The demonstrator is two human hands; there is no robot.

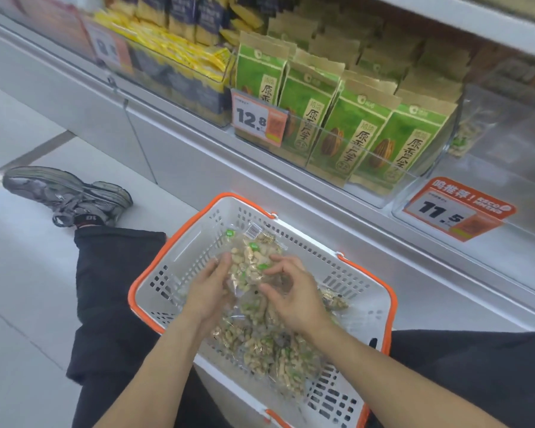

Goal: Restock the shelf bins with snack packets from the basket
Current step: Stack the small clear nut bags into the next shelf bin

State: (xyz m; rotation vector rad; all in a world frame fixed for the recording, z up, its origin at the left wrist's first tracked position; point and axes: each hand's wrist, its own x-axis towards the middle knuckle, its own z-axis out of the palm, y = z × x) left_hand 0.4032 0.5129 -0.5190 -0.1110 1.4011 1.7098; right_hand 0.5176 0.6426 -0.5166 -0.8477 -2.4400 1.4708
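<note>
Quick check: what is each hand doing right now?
Left hand: grips the clear snack packet over the basket.
Right hand: fingers curled, pinching the same packet.

Snack packets (269, 344) lie in the basket (179, 251), which sits before the shelf bins (420, 177).

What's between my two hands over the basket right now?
In the head view, a clear packet of nuts sits between the left hand and right hand, above the basket.
</note>
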